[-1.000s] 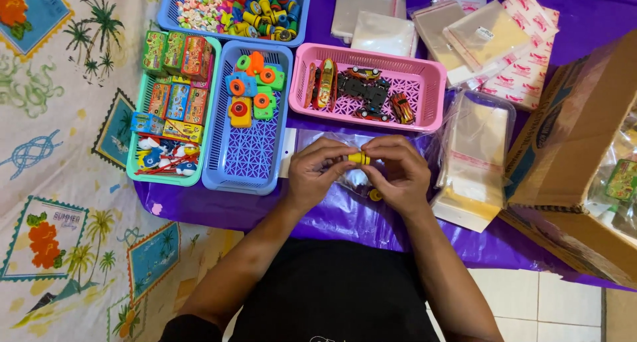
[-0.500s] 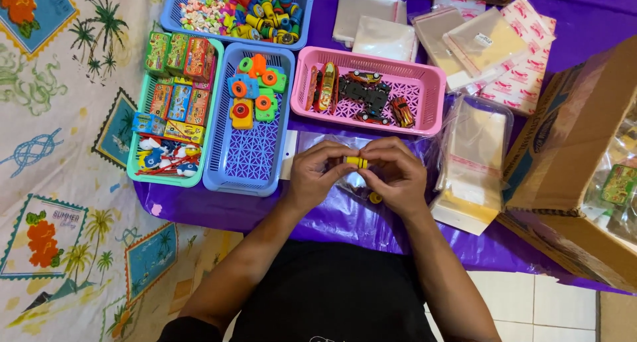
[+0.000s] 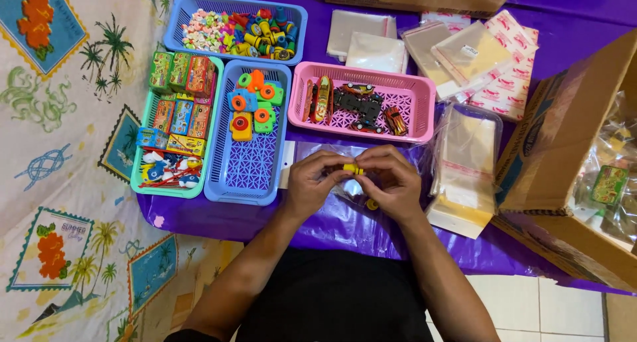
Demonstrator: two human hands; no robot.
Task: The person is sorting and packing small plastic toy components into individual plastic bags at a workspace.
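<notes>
Both hands, left hand (image 3: 317, 180) and right hand (image 3: 391, 181), pinch one small yellow plastic toy (image 3: 352, 169) over a clear plastic bag (image 3: 318, 149) on the purple-covered table (image 3: 199, 216). Best kept low over the bag, fingertip grip firm.

A single head-worn camera looks steeply down from above the person's chest, facing forward over the purple-covered desk (image 3: 219, 219). It sits fairly near; the far desk edge and the right-hand cardboard box (image 3: 564, 143) are cropped, probably partly out of frame.
</notes>
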